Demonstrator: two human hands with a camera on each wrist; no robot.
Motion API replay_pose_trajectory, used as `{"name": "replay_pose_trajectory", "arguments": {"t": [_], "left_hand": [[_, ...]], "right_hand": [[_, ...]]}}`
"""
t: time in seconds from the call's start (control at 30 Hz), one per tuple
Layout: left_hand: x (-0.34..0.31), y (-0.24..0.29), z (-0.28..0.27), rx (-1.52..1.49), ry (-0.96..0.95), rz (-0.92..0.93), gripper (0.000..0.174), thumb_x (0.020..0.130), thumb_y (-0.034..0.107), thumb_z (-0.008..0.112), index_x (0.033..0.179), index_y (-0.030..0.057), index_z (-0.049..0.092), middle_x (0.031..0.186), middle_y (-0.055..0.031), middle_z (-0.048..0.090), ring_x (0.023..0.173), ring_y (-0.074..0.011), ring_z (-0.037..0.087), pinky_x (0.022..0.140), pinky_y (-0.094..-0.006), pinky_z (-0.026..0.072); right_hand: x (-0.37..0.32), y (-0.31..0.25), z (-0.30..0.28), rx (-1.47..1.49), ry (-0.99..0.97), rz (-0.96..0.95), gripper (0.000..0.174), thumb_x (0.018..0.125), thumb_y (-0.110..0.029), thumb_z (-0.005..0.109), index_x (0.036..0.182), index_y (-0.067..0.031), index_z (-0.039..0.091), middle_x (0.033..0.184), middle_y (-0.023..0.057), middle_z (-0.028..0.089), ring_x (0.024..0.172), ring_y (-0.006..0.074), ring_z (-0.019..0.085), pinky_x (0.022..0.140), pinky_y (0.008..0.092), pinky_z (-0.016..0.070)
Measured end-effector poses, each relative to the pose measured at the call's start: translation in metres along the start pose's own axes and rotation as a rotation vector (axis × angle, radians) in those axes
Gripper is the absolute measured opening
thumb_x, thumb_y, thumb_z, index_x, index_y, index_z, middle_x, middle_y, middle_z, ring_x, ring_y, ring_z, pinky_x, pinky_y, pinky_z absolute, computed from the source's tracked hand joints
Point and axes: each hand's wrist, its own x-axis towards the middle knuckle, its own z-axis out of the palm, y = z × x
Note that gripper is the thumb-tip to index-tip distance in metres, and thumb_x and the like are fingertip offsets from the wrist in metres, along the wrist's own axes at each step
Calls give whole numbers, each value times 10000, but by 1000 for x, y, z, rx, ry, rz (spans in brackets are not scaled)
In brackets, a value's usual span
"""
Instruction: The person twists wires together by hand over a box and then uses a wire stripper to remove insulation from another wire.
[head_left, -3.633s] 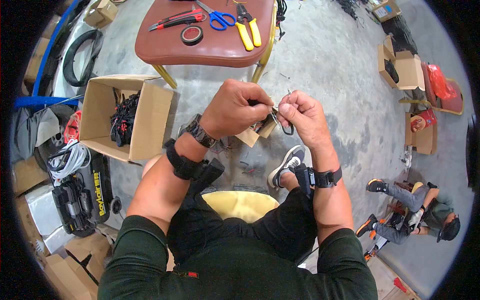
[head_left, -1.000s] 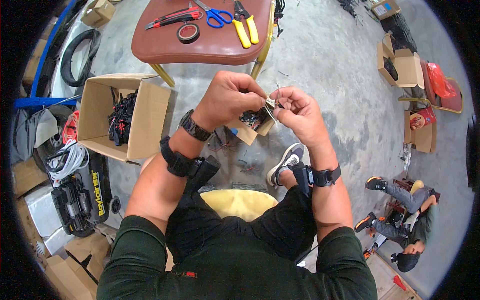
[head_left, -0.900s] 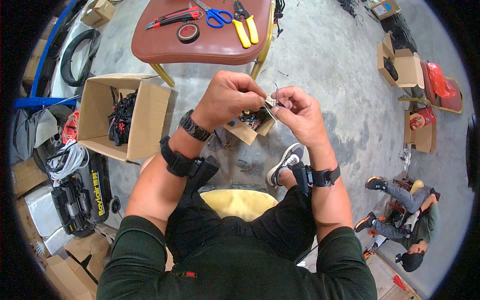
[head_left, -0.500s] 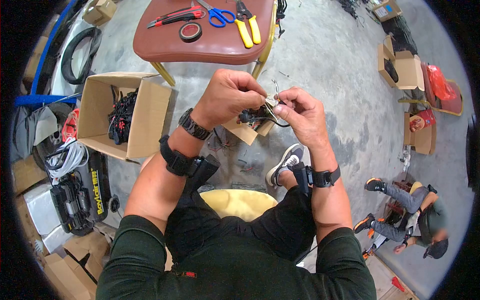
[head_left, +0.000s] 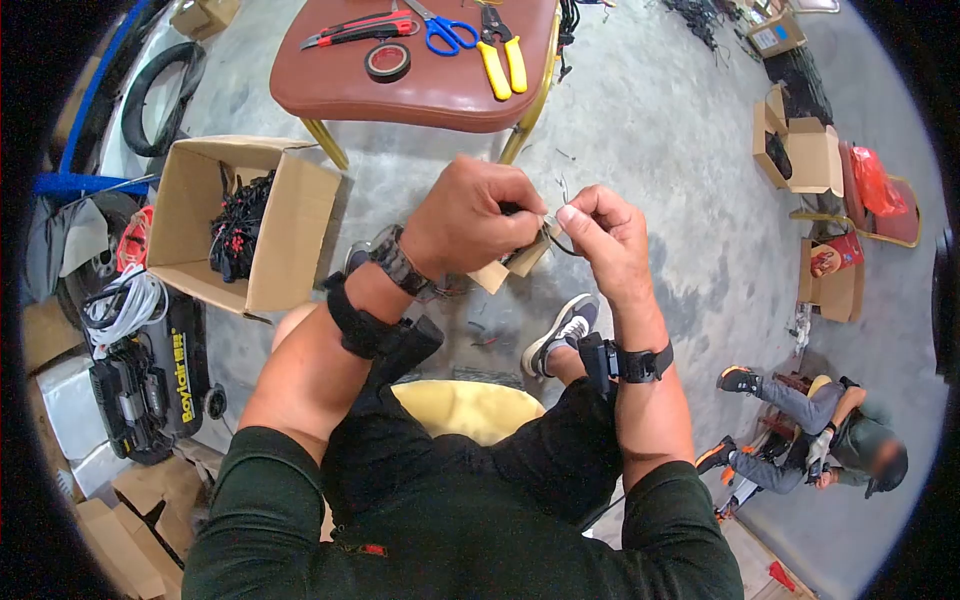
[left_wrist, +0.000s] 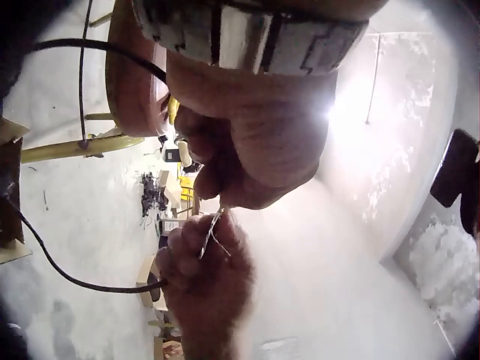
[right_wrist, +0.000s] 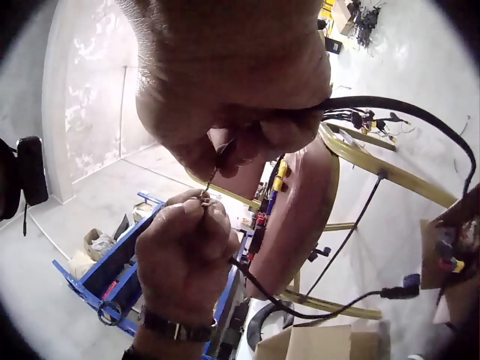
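Observation:
My left hand [head_left: 478, 218] pinches bare wire ends between thumb and curled fingers, in front of my lap. Close on its right, my right hand [head_left: 608, 240] grips a black cable [right_wrist: 427, 116] near its end, which arcs away from the fingers in the right wrist view. Thin silvery wire strands [left_wrist: 215, 234] stand out between the two hands in the left wrist view. A second black cable [right_wrist: 277, 301] runs from my left hand to a plug [right_wrist: 401, 291]. The fingers hide where the wires meet.
Ahead stands a brown chair [head_left: 440, 105] bearing a utility knife [head_left: 360, 33], scissors [head_left: 448, 36], tape [head_left: 387, 62] and yellow-handled wire strippers [head_left: 502, 68]. A carton [head_left: 312, 225] of black cables stands left. A seated person [head_left: 850, 435] is at right.
Over the last half second both hands shift slightly down in the head view, and my left hand moves right, closer to my right hand. The seated person's head and hands have moved.

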Motion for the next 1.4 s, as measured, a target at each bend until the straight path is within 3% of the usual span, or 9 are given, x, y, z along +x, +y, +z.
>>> {"name": "replay_pose_trajectory", "arguments": {"t": [0.1, 0.2, 0.3, 0.43, 0.8, 1.1, 1.4], "left_hand": [[1, -2, 7, 382, -7, 340, 33, 752, 39, 670, 772, 13, 666, 687, -58, 651, 633, -73, 588, 562, -262, 463], [1, -1, 13, 369, 38, 374, 25, 752, 32, 654, 772, 22, 665, 676, -70, 644, 611, -83, 591, 558, -271, 464], [-1, 0, 7, 124, 75, 61, 44, 763, 27, 650, 794, 9, 674, 690, -47, 660, 619, -78, 596, 565, -256, 472], [0, 0, 1, -149, 48, -185, 87, 782, 29, 670, 845, -24, 697, 749, -6, 671, 677, -50, 591, 594, -217, 484], [5, -2, -2, -255, 60, -262, 100, 763, 50, 695, 846, -5, 709, 744, -9, 673, 670, -60, 595, 613, -220, 486], [5, -5, -2, -351, 88, -324, 91, 750, 46, 704, 827, -2, 705, 748, -13, 675, 669, -64, 596, 613, -224, 490], [4, -2, 1, -192, 111, -224, 102, 764, 59, 696, 841, -9, 703, 737, -10, 676, 668, -51, 586, 604, -219, 480]], "right_hand": [[2, 0, -4, -93, 18, 27, 191, 867, -175, 683, 756, -37, 612, 669, -63, 536, 629, 22, 435, 553, 213, 344], [3, -3, -6, -48, -16, 103, 190, 880, -183, 663, 778, -30, 611, 674, -53, 544, 618, 30, 450, 542, 219, 355], [4, 1, -6, 228, -88, 131, 139, 884, -152, 641, 884, -13, 647, 695, -38, 562, 588, 46, 466, 527, 219, 362], [4, -5, -4, 428, -138, 167, 193, 867, -84, 640, 1038, 3, 660, 727, -14, 589, 574, 61, 492, 517, 204, 370], [2, 3, 0, 558, -82, 45, 293, 811, 50, 656, 1090, -36, 639, 870, 12, 614, 639, 63, 531, 544, 203, 422], [4, 4, 0, 508, -85, 16, 305, 811, 67, 656, 1093, -46, 637, 953, 41, 647, 696, 67, 566, 600, 196, 462], [5, 4, 2, 171, -26, -77, 276, 793, 45, 698, 1056, -20, 646, 852, -33, 637, 708, 23, 539, 634, 178, 446]]}}
